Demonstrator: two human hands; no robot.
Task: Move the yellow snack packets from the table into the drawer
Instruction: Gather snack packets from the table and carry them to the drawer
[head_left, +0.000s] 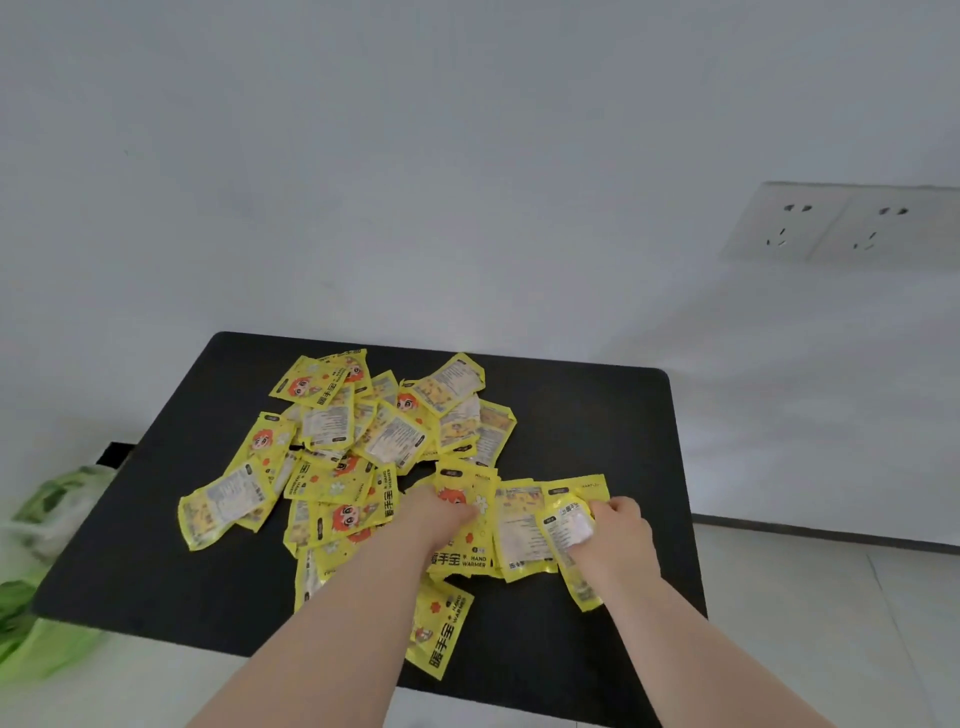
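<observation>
Several yellow packets (358, 447) lie in a loose heap on the black table (582, 415), some face up with an orange cartoon head, some showing white label backs. My left hand (441, 514) rests on a face-up packet (467, 525) at the heap's near right side, its fingers hidden from me. My right hand (618, 535) grips a packet (569, 540) that shows its label side, lifted slightly over others at the right edge of the heap. One packet (439, 631) lies apart near the table's front edge between my forearms. No drawer is in view.
A white wall stands right behind the table, with a double socket plate (841, 226) at the upper right. A green and white plastic bag (41, 561) sits on the floor to the left. Pale floor tiles (810, 613) lie to the right.
</observation>
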